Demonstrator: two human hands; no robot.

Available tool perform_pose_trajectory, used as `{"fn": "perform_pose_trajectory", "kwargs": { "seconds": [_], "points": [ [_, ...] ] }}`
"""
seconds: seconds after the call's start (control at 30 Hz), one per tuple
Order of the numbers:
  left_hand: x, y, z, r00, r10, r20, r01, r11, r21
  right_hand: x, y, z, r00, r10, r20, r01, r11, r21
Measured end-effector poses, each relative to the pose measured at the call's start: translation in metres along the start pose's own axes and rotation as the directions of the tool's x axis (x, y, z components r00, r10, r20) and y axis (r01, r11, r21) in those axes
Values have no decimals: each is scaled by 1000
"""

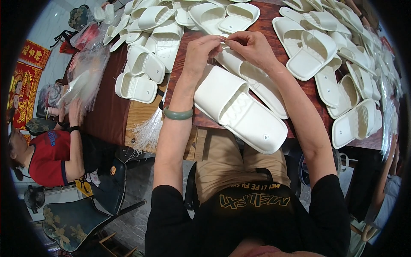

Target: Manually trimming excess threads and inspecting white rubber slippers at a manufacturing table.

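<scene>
My left hand (202, 52) and my right hand (253, 48) meet over the table's middle, fingertips nearly touching. Thumb and fingers are pinched on both, and what lies between them is too small to make out. Just below them a white slide slipper (252, 115) lies with its toe strap toward my left wrist and its heel over the table's near edge. Partly under my right forearm lies a second white slipper (267, 88). Beyond my fingers is another pair of white slippers (224, 19).
White slippers (147, 64) are heaped at the left, and more slippers (312, 51) at the right. A bundle of thin white strands (152, 130) hangs off the left edge. At far left a person (53, 150) handles clear plastic bags (87, 73). Another person's arm (385, 180) shows at right.
</scene>
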State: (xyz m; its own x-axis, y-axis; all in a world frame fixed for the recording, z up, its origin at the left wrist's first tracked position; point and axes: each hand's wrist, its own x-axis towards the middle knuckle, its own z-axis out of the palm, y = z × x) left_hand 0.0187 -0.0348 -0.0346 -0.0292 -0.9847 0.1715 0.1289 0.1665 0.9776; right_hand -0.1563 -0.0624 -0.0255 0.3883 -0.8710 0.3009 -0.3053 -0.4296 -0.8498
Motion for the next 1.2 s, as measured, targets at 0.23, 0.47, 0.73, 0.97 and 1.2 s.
{"fn": "perform_pose_trajectory", "kwargs": {
  "seconds": [0.23,0.47,0.73,0.97,1.2],
  "points": [
    [-1,-2,0,997,70,-14,-67,990,123,8,9,10,992,-83,-99,88,995,42],
    [-4,-1,4,974,227,17,-222,933,283,4,-1,5,996,-45,-76,52,994,94],
    [-6,-5,1,982,184,37,-187,942,279,-1,-8,0,999,46,15,-48,975,217],
    [-4,-2,4,983,171,60,-181,937,298,6,15,4,997,-70,-40,78,970,232],
    [-1,-5,-2,977,213,29,-211,920,331,5,2,2,996,-24,88,1,969,249]
  ]
}}
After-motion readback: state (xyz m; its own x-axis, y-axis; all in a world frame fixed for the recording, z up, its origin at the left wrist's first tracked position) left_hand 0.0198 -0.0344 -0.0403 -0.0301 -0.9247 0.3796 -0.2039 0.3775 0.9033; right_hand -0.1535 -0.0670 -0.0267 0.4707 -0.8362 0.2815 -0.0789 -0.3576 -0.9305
